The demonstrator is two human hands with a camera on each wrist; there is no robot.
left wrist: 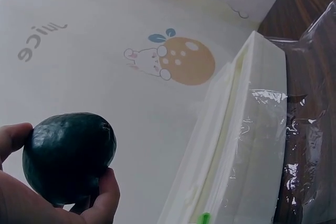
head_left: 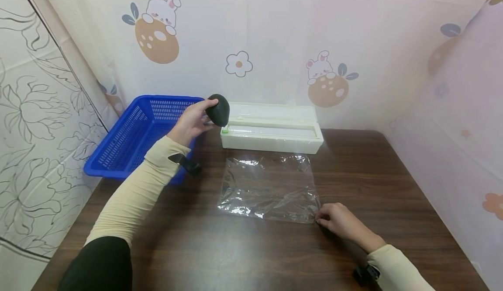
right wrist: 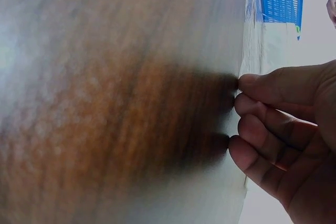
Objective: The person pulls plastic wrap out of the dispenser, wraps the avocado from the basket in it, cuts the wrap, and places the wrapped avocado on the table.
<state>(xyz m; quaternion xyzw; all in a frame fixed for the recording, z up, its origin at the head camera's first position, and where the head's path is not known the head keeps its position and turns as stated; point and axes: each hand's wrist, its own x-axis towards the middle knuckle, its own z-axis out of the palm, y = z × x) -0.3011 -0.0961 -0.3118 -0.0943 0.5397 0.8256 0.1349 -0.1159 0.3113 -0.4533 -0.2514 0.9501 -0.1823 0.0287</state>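
My left hand [head_left: 193, 122] holds a dark green avocado [head_left: 218, 110] up in the air, thumb on one side and fingers on the other. The same avocado [left wrist: 68, 156] fills the lower left of the left wrist view. Over on the right, my right hand [head_left: 339, 220] is low at the table, its thumb and fingertips pinching the near right corner of a sheet of clear cling film [head_left: 271, 190]. That sheet lies wrinkled on the wood. Its far edge reaches the white cling film dispenser [head_left: 273, 144], whose lid stands raised behind.
A blue plastic basket [head_left: 118, 151] stands at the back left, partly behind my left forearm. On the dispenser's left end sits a green slider [head_left: 225, 130]. The dark wooden table [head_left: 188, 247] meets a printed curtain [head_left: 275, 42] at the back.
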